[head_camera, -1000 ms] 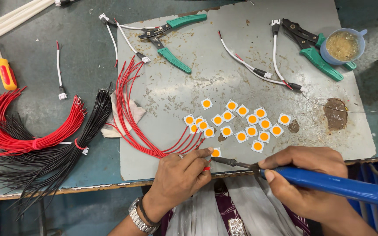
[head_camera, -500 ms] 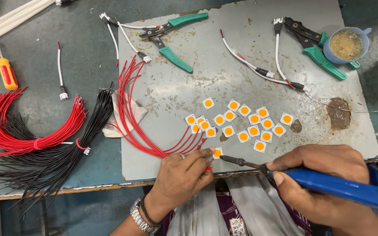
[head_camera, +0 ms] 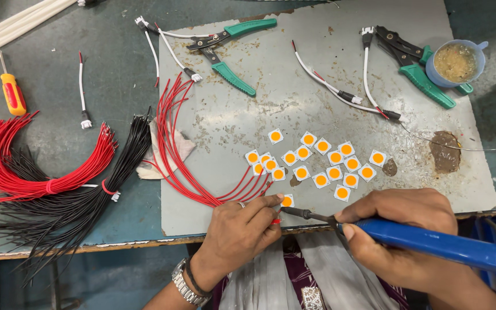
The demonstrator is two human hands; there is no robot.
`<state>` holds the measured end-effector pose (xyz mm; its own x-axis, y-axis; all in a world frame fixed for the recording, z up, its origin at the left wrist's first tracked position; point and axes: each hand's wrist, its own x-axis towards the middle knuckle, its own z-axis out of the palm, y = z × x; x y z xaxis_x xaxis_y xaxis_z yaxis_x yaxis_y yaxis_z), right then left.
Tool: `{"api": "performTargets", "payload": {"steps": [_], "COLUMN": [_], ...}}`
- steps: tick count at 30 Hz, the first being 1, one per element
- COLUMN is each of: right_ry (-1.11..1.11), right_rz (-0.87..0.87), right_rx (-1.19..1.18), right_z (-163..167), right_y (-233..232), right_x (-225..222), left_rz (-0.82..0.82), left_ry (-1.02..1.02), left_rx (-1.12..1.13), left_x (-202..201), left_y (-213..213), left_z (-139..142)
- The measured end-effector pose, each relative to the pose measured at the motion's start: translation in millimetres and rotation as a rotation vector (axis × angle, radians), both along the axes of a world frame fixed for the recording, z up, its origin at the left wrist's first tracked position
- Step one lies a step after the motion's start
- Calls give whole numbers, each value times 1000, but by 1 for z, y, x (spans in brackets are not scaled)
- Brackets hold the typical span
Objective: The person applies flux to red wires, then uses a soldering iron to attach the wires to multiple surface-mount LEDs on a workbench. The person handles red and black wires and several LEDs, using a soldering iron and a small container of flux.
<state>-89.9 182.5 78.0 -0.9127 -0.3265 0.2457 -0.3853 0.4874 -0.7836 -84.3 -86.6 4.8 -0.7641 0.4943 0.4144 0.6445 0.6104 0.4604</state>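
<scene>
A grey metal sheet [head_camera: 328, 86] covers most of the worktop [head_camera: 47, 74], with bundles of red wires [head_camera: 24, 172] and black wires [head_camera: 87, 195] off its left edge. Near the front edge, the right hand [head_camera: 403, 229] has its fingers wrapped around a blue soldering iron [head_camera: 431, 244], tip touching a small white-and-orange chip [head_camera: 286, 201]. The left hand [head_camera: 239, 229] pinches a red wire end [head_camera: 275, 221] against that chip. The joint seems to be in the making; next, a steady hold while the solder sets.
</scene>
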Motion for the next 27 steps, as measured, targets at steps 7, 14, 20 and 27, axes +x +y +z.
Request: {"api": "performTargets", "payload": {"steps": [7, 14, 20, 27], "right_ry": [-21, -30, -100, 66], "right_rz": [2, -24, -78, -397], "right_rx": [33, 46, 84, -72], "right_z": [4, 7, 18, -13], "right_y": [-1, 4, 11, 63], "right_x": [-1, 3, 7, 41], "left_rz": [-3, 5, 14, -56], "left_ry": [-17, -6, 1, 148], "left_rx": [1, 8, -10, -153], "left_x": [0, 0, 1, 2], "left_y": [-1, 1, 1, -4], "left_z": [1, 1, 0, -6]}}
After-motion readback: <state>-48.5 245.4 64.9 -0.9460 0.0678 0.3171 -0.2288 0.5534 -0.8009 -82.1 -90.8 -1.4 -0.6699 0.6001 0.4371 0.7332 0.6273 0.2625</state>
